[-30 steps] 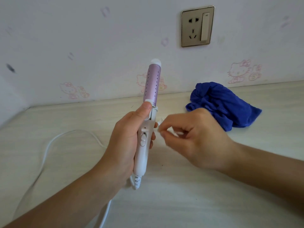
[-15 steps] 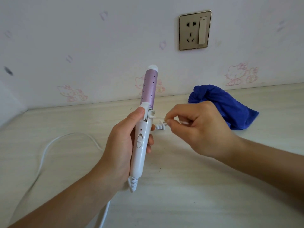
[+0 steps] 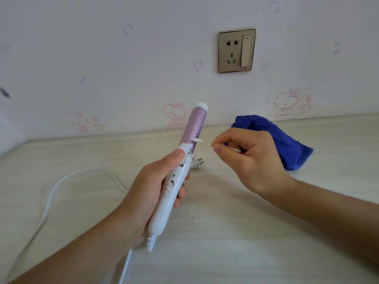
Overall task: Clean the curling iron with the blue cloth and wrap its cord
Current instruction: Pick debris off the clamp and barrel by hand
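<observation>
Left hand (image 3: 151, 193) grips curling iron (image 3: 178, 175) by handle, barrel tilted up over desk (image 3: 225, 232). Right hand (image 3: 252, 158) pinches thin white stick. Blue cloth (image 3: 291, 144) crumpled on desk behind, unheld. Cord (image 3: 90, 170) trails loose, plug (image 3: 198, 162) on desk; wrapping seemingly unstarted.

Close head view, forward and down

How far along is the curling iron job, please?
Nothing looks finished. The left hand grips the curling iron while the right hand pinches a thin white stick beside its barrel. To do: the blue cloth lies unused on the table, and the cord sprawls unwrapped, its plug loose.
</observation>
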{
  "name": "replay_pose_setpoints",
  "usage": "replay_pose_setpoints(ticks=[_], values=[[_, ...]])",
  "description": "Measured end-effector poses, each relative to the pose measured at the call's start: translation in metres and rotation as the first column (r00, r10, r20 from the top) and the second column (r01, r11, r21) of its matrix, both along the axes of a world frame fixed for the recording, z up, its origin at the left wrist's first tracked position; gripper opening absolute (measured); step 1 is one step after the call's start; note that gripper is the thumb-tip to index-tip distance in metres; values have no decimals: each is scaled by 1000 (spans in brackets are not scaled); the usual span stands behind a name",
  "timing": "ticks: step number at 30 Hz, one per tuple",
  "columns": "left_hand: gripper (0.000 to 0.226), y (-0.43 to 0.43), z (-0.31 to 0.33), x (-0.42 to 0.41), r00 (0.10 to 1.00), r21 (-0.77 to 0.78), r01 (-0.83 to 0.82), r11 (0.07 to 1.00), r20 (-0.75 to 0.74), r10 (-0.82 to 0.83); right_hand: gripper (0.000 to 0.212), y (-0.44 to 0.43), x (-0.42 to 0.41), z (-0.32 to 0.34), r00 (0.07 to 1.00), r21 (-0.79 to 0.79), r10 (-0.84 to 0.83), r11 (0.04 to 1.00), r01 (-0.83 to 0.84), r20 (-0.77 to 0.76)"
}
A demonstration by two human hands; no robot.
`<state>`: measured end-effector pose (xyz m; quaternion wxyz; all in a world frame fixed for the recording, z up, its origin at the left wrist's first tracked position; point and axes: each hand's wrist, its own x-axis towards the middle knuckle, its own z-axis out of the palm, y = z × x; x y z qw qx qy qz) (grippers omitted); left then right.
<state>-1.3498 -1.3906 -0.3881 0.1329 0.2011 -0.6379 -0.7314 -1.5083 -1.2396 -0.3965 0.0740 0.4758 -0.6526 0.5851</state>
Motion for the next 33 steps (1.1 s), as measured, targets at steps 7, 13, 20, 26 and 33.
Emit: replay_pose_setpoints(ticks=[7, 13, 20, 26, 33], values=[[66, 3, -9, 1, 994, -52, 73, 996, 80, -68, 13, -2, 7, -14, 998, 126, 20, 992, -13, -56], [55, 9, -12, 1, 993, -151, 84, 985, 100, -69, 14, 10, -2, -19, 998, 168, 10, 986, 1, -62], [54, 14, -15, 1, 995, -225, 57, 973, 92, -37, 19, 14, -22, -18, 995, 151, -101, 983, 101, -4], [62, 16, -16, 0, 996, -261, 55, 964, 85, -34, 15, 16, -1, -21, 994, 201, 12, 980, 10, -110], [61, 17, -17, 2, 996, -272, 45, 961, 90, -21, 17, 17, -2, -18, 993, 189, -36, 980, 57, -117]])
